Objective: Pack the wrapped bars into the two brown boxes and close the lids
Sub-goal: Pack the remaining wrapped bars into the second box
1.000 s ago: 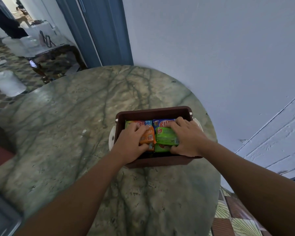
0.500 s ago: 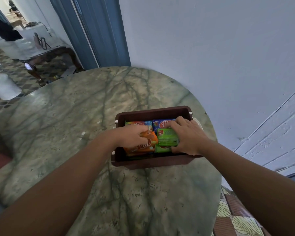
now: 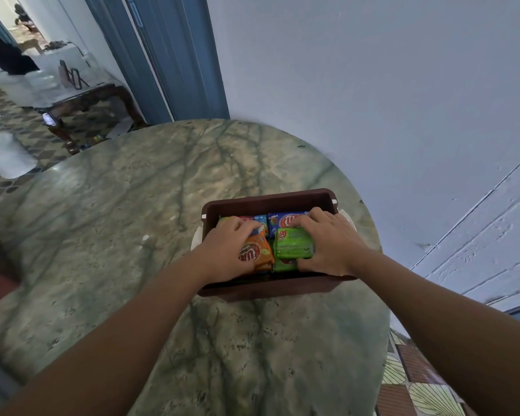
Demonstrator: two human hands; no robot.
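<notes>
Inside the brown box (image 3: 270,202) on the marble table (image 3: 132,220), the left hand (image 3: 227,250) gripped an orange bar (image 3: 257,253) while the right hand (image 3: 327,244) clasped a green bar (image 3: 293,246) beside it. Packing was seemingly under way; next both bars needed seating flat, then the lid, unseen, closing.

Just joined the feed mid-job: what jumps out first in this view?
An open brown box sits at the right edge of a green marble table, packed with bright wrapped bars. The left hand grips an orange bar, and the right hand grips a green bar beside it.
</notes>
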